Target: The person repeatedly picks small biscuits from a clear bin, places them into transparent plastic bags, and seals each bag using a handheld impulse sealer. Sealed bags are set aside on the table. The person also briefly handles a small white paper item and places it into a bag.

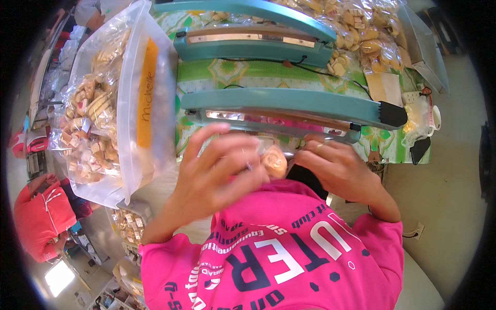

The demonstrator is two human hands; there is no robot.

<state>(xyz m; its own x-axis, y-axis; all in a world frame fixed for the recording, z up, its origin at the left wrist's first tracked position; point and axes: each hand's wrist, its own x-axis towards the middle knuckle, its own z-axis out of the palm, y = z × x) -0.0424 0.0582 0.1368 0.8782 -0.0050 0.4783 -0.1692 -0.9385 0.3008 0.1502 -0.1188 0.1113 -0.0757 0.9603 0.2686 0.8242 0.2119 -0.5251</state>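
Pink shirt (274, 253) | left hand (217, 170) part-spread, blurred, hold unclear | right hand (336, 165) curled, grip hidden | clear bag (275, 162) between them, near teal sealer (289, 106), probably for easy reach

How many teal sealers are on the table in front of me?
2: the near sealer at the picture's upper middle, and the far sealer just beyond it. Any past the top edge wouldn't show.
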